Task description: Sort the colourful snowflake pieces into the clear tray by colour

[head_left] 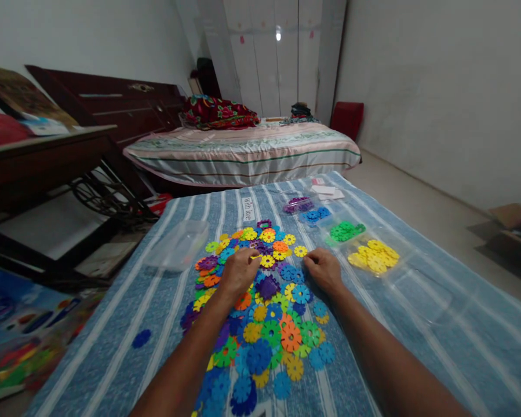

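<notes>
A loose pile of colourful plastic snowflake discs covers the middle of the striped cloth. My left hand is over the upper part of the pile, its thumb and fingertips pinched on a yellow disc seen edge-on. At the pile's right edge, my right hand rests low with its fingers curled together. Whatever those fingers may hold is hidden. Just left of their tips lies another yellow disc. A purple piece sits between my hands.
Clear plastic boxes on the right hold sorted discs: yellow, green, blue and purple. A clear tub stands at left. One dark blue disc lies apart. Beyond is a bed.
</notes>
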### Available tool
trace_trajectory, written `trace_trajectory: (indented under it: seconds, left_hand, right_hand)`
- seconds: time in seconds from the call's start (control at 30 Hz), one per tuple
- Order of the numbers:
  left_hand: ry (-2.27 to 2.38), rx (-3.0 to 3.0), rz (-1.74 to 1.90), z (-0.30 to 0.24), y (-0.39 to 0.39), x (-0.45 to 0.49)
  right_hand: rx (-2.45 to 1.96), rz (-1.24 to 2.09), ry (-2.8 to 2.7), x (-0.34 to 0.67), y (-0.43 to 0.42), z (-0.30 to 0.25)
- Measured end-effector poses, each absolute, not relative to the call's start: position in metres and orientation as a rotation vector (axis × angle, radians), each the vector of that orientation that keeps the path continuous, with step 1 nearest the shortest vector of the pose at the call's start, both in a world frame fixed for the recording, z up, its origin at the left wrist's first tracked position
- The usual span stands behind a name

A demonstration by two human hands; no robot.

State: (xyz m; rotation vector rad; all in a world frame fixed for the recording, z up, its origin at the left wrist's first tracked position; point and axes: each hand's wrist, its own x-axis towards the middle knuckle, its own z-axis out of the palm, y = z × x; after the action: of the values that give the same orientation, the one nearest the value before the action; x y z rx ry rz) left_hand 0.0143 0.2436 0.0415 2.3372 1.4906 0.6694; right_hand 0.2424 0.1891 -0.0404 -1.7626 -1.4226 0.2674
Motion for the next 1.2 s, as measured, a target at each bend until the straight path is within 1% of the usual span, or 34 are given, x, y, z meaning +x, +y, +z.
trace_trajectory:
  seconds: [0.1,0.23,0.47,0.57,0.7,0.97,1.07,1.2]
  left_hand:
    - [1.538,2.404,0.608,0.028,0.245,-0.009]
    - [1.582,2.546,0.531,0.018,0.241,-0.013]
    - [1.633,2.641,0.159,0.027,0.238,0.002]
    - [1.636,2.671,0.086,0.029,0.239,0.004]
    - [1.569,2.662,0.170,0.027,0.241,0.001]
    - [1.623,2.408,0.549,0.034,0.241,0.007]
    - [1.538,2.252,0.636,0.041,0.238,0.032]
    - [1.314,2.059,0.734,0.051,0.227,0.099]
  right_hand:
    - [-1.766,0.265,-1.419,0.243,0.189,-0.041]
    - [-1.752,0.270,-1.416,0.243,0.188,-0.041]
    - [-1.752,0.286,-1.408,0.243,0.188,-0.040]
    - [-1.764,0.278,-1.411,0.243,0.188,-0.040]
    - [-1.765,0.282,-1.408,0.243,0.188,-0.040]
    - [-1.746,0.268,-1.404,0.243,0.189,-0.041]
    - [-1.752,0.264,-1.417,0.243,0.189,-0.042]
    - [-1.775,0.272,-1.419,0.245,0.191,-0.046]
